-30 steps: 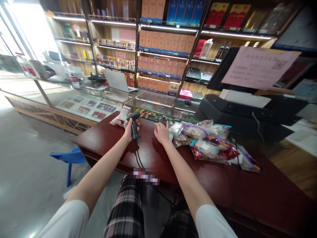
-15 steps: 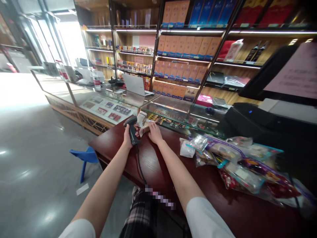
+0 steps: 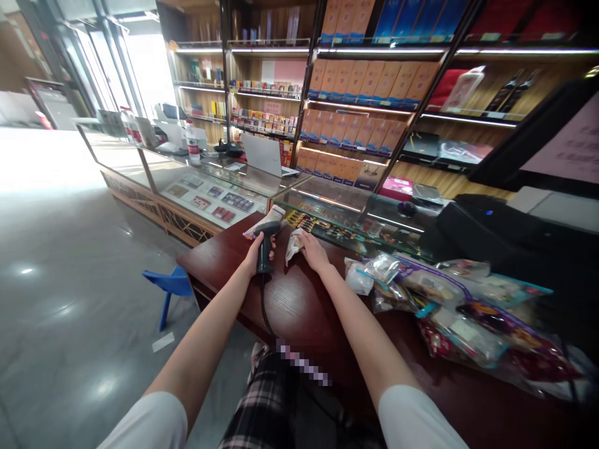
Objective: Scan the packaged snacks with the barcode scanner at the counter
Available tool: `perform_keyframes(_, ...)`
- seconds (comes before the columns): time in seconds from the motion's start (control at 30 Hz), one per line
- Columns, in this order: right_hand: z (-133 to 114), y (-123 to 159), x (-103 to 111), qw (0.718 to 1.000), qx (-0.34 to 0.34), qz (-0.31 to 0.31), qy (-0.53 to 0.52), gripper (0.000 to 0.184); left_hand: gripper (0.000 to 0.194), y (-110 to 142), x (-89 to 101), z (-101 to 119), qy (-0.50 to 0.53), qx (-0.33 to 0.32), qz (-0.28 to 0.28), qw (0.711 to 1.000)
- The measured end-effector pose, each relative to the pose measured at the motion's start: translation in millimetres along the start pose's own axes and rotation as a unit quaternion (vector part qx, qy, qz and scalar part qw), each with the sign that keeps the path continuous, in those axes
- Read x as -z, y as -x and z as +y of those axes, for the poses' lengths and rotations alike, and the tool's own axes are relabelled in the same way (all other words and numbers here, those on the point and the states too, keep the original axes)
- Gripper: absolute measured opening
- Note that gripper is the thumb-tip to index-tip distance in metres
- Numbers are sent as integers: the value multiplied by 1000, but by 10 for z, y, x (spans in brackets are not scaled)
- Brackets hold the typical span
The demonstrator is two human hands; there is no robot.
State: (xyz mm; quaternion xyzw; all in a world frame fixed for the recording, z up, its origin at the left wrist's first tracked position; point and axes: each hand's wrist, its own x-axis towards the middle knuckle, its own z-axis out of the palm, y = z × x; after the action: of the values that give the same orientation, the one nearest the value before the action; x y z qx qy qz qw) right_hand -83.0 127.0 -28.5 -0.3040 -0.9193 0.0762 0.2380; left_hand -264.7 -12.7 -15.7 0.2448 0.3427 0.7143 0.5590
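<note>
Scanner [image 3: 265, 248]: black handheld barcode unit, nose tipped up and away from the person; cord [image 3: 264, 308] drops from its butt across the surface toward lower middle of frame.

Left hand [image 3: 259, 254]: closed round the scanner grip, fingers wrapped. Pistol hold, which seems to leave the nose free to aim past the knuckles.

Right hand [image 3: 313, 251]: partly curled, fingers closed on small white packet [image 3: 294, 245]. Packet sits on the hand's left side, free end tilted up, just right of the scanner and not touching it. Looks held up toward the scanner nose.

Long packet [image 3: 264, 221]: white and red, tilted, just beyond the scanner nose at the far edge of the surface. Cannot tell if the left hand touches it.

Surface [image 3: 299, 299]: glossy dark red wooden desk, lower middle of frame.

Bags [image 3: 461, 327]: clear zip bags of small packets, piled right of frame, near the right hand but apart. Probably kept aside to leave working room.

Counter [image 3: 210, 193]: glass display case, left of centre, behind the desk.

Shelves [image 3: 369, 81]: lit, stocked with boxes, top of frame.
</note>
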Motion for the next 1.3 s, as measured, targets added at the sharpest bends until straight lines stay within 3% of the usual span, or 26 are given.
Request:
perform_keyframes(0.27,-2,472,339,999,21,-20,-32,46,42,44,-48,-23,-48,22,11,999)
perform_keyframes(0.33,13,574,460,995,6,-29,-91,42,41,54,-58,-19,-53,19,14,998)
perform_keyframes(0.4,32,678,538,977,-56,-13,-203,34,41,64,-60,-19,-59,16,9,998)
perform_keyframes(0.47,54,784,549,918,-138,23,-371,31,42,70,-54,-21,-66,13,-3,998)
perform_keyframes(0.6,127,951,428,721,-234,64,-650,31,43,86,-46,-18,-69,15,-34,997)
perform_keyframes(0.67,173,989,358,661,-261,72,-700,30,44,100,-58,-10,-64,28,-47,996)
perform_keyframes(0.73,208,1003,308,631,-280,82,-719,30,46,118,-78,-2,-60,48,-58,995)
perform_keyframes(0.93,227,1015,253,587,-283,117,-750,26,52,149,-114,-1,-51,105,-87,989)
perform_keyframes(1.13,259,975,251,529,-313,103,-782,23,52,168,-96,44,-41,99,-120,987)
perform_keyframes(1.2,246,966,254,531,-325,102,-776,24,53,171,-89,55,-38,95,-125,987)
perform_keyframes(1.3,188,987,263,570,-298,113,-758,29,53,162,-75,48,-39,100,-131,986)
